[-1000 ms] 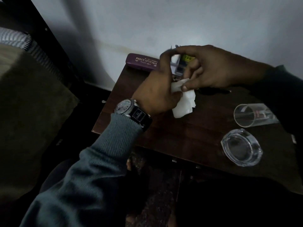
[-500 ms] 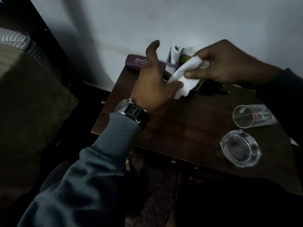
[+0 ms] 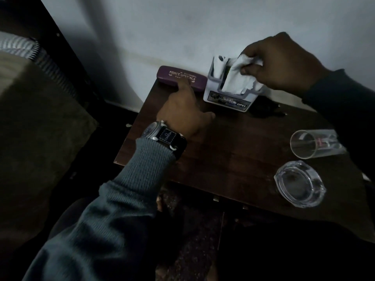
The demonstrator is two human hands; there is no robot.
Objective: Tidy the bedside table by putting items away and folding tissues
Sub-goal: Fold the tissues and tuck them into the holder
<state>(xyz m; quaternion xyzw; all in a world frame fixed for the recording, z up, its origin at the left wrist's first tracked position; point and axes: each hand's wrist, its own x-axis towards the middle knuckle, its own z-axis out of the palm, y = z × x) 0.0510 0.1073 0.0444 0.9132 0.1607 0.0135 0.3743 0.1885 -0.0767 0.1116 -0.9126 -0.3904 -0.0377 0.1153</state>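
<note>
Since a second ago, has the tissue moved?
Yes. The tissue went from in front of the white holder up and back toward the wall; the right hand holds it at the holder's top.

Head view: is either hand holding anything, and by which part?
The right hand pinches the white tissue by its upper end, above the holder. The left hand holds nothing.

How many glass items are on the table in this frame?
2: a tumbler on its side near the table's right edge, and an ashtray just in front of it. The right sleeve may hide more.
</note>
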